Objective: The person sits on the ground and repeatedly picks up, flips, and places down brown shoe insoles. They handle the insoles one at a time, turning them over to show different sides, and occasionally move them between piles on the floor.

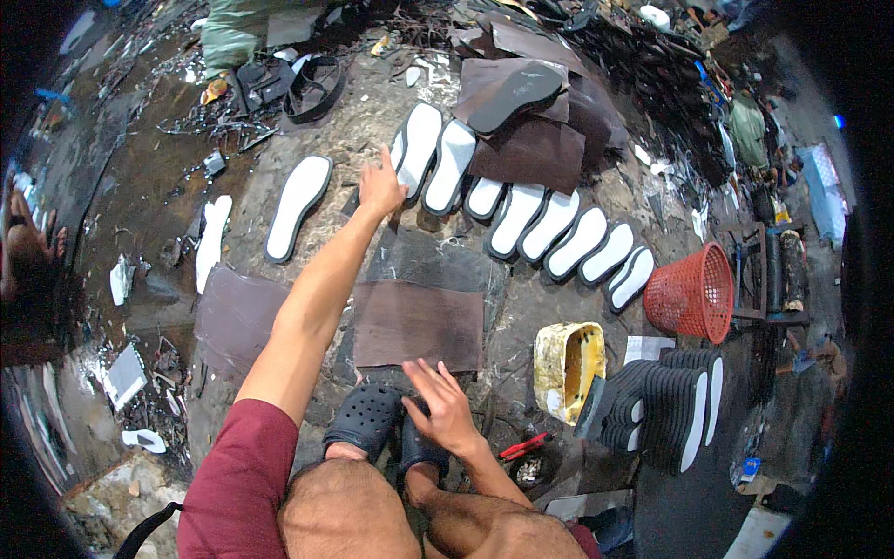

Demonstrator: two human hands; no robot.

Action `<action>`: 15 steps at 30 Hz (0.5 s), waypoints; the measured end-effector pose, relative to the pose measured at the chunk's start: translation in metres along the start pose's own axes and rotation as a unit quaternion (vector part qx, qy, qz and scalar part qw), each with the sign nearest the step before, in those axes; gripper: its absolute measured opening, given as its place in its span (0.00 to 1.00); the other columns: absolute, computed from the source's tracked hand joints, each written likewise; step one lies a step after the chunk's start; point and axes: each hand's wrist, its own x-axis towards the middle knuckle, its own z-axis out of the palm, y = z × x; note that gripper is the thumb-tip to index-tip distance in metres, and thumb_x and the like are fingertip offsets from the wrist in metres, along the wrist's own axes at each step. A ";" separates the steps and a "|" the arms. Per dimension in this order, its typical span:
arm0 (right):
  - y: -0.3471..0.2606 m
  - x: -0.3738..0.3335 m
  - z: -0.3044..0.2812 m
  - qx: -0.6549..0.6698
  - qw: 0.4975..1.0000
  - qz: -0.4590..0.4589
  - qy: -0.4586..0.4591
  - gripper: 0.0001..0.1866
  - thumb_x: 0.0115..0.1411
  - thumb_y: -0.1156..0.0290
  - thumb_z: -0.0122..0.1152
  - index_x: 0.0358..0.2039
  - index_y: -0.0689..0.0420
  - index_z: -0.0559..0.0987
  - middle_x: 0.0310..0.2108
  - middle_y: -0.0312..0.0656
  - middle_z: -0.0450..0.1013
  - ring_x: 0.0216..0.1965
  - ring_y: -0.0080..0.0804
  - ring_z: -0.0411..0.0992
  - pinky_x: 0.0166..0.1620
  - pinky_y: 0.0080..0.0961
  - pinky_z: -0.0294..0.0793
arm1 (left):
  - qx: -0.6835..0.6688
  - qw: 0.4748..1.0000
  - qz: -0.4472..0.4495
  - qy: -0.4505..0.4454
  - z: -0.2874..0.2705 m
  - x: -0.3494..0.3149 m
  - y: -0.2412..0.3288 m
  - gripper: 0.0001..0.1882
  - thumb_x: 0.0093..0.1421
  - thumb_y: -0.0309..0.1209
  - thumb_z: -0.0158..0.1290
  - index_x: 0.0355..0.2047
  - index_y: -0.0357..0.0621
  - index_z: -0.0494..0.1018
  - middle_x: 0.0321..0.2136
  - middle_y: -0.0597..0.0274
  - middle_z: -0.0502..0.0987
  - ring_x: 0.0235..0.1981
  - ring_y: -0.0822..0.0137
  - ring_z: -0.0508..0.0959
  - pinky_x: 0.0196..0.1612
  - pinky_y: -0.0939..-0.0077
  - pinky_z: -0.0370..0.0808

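Observation:
My left hand [380, 189] reaches far forward, index finger stretched out, beside the left edge of a white-topped shoe sole [418, 140] with a dark rim. Whether the fingers touch that sole I cannot tell; no grip on it shows. To its right another white sole [451, 166] lies close by, and a single sole [298, 209] lies apart on the left. My right hand [444, 410] hovers above my dark clogs [363, 422], fingers apart and holding nothing. Just beyond it a brown rectangular sheet [419, 326] lies flat on the ground.
More white soles [549, 226] run in a slanting row toward a red plastic basket [689, 293]. Nearer stand a yellow, glue-smeared container [569, 373], stacked dark soles [666, 410] and a red-handled tool [525, 446]. Brown sheets [531, 154] with a dark sole on top lie at the back.

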 end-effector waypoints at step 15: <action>0.016 0.087 0.014 0.439 0.845 0.180 0.247 0.51 0.53 0.70 0.75 0.70 0.66 0.52 0.60 0.59 0.66 0.56 0.39 0.71 0.56 0.31 0.73 | -0.389 0.920 0.015 -0.036 -0.083 -0.305 0.017 0.39 0.45 0.34 0.72 0.55 0.31 0.67 0.47 0.50 0.77 0.49 0.62 0.77 0.53 0.66 0.74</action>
